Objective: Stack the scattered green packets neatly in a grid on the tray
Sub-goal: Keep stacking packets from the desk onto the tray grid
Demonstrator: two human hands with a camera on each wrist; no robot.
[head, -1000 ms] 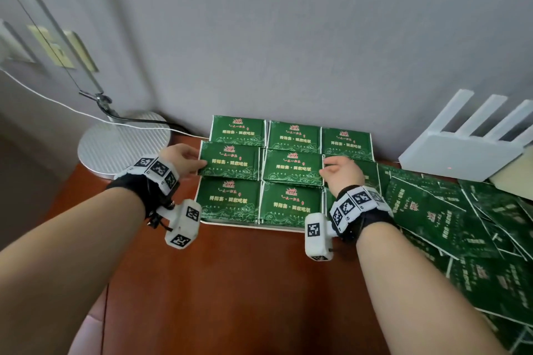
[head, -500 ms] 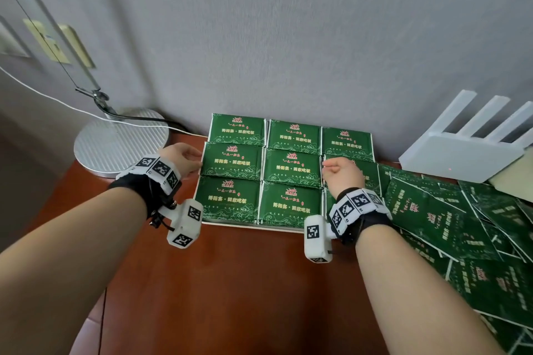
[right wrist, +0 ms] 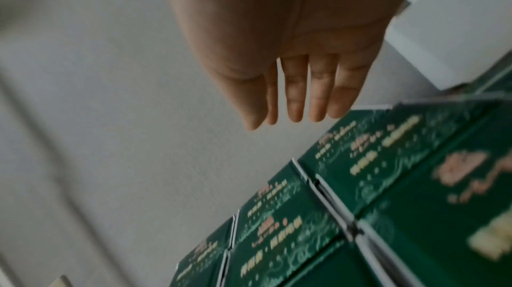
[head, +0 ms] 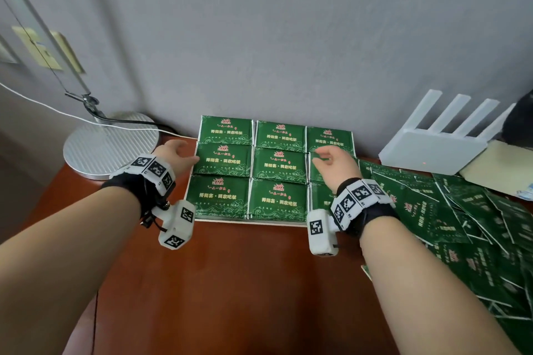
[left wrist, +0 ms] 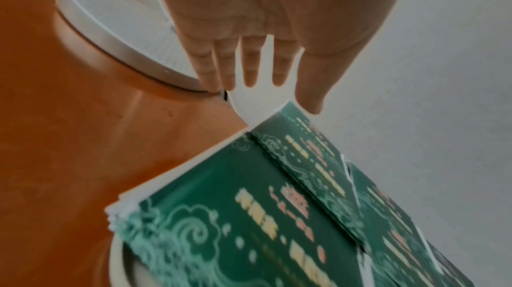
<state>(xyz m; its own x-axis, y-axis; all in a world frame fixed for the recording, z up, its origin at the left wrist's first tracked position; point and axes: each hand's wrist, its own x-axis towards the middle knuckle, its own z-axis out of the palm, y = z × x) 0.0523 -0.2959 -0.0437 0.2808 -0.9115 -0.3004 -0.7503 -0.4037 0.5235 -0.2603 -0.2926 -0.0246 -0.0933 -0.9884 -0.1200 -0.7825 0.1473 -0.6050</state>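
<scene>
Green packets (head: 278, 164) lie three by three in low stacks on a white tray (head: 248, 220) against the wall. My left hand (head: 177, 153) is open at the tray's left side, fingertips by the edge of the middle-left stack (head: 223, 160); whether they touch it is unclear. In the left wrist view the hand (left wrist: 249, 59) shows straight fingers above the packets (left wrist: 249, 215) and holds nothing. My right hand (head: 331, 163) hovers open over the middle-right stack; in the right wrist view the hand (right wrist: 296, 94) is empty above the packets (right wrist: 374, 182). Several scattered packets (head: 461, 228) lie to the right.
A round silver lamp base (head: 109, 144) with its pole and cable stands left of the tray. A white router (head: 432, 150) with antennas and a beige sheet (head: 496, 170) sit at the back right. The brown wooden table (head: 230, 282) extends toward me.
My right hand has lifted off the middle-right stack and opened. My left hand has stayed at the tray's left edge, shifting only slightly.
</scene>
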